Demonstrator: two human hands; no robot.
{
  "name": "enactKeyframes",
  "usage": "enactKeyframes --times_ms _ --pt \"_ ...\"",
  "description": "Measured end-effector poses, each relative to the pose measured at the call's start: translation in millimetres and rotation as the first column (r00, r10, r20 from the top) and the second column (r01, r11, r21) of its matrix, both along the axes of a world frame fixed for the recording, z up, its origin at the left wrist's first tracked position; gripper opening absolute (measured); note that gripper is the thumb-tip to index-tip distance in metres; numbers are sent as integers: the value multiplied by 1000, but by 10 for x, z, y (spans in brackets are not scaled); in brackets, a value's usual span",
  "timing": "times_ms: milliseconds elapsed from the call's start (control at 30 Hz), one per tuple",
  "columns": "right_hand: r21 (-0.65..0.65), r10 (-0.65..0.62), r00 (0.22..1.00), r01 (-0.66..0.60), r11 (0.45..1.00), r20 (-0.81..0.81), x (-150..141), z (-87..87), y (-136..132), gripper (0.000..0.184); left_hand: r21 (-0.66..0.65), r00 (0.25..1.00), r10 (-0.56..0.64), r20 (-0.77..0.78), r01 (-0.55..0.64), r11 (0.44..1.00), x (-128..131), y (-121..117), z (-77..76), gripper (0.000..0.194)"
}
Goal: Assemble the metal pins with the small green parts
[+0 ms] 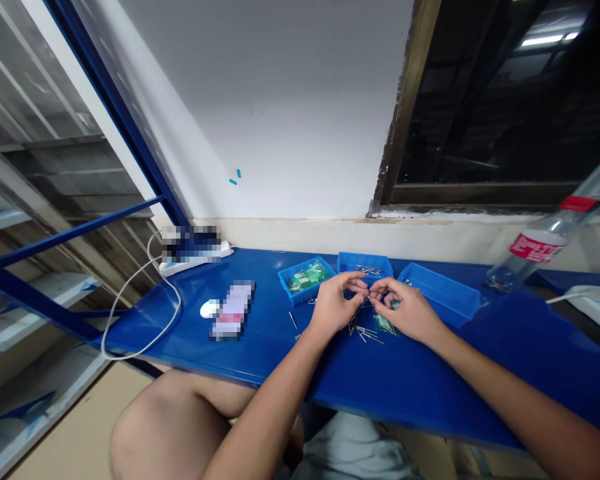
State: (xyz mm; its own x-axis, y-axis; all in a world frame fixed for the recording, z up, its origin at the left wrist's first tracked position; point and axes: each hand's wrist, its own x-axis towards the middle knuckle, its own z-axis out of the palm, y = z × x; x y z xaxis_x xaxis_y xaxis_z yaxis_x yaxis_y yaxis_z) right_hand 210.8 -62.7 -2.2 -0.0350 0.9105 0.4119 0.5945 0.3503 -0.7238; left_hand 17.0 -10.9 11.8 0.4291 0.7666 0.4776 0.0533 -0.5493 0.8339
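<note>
My left hand (336,301) and my right hand (403,308) meet over the blue table, fingertips pinched close together. Whatever small piece sits between them is too tiny to make out. Below the hands lies a loose pile of thin metal pins (367,333), with a green packet (384,324) partly under my right hand. Just behind are a blue tray (305,298) holding green packets, a second blue tray (364,259) with metal pins in it, and a third blue tray (443,293) on the right. A single pin (293,320) lies left of my left hand.
A blurred-out phone-like object (233,310) and a white round item (210,309) lie to the left. Behind them is a white power strip (197,260) with a looping white cable (125,293). A clear plastic bottle (540,243) with a red label stands at the right.
</note>
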Motion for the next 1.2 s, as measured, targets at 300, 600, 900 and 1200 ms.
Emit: enactKeyframes --times_ms 300,600,900,1200 --pt "-31 -13 990 8 999 -141 8 -2 5 19 -31 982 -4 -190 -2 1000 -38 -67 55 36" --pt "58 -23 1000 22 998 12 32 11 5 16 -132 991 -56 -123 39 990 -34 -56 16 25" --pt "-10 -8 999 8 1000 -51 3 40 -10 25 -53 989 -18 -147 11 999 -19 -34 -52 52" --pt "-22 -43 999 42 999 -27 41 25 -5 29 59 991 27 -129 -20 998 -20 -34 -6 45"
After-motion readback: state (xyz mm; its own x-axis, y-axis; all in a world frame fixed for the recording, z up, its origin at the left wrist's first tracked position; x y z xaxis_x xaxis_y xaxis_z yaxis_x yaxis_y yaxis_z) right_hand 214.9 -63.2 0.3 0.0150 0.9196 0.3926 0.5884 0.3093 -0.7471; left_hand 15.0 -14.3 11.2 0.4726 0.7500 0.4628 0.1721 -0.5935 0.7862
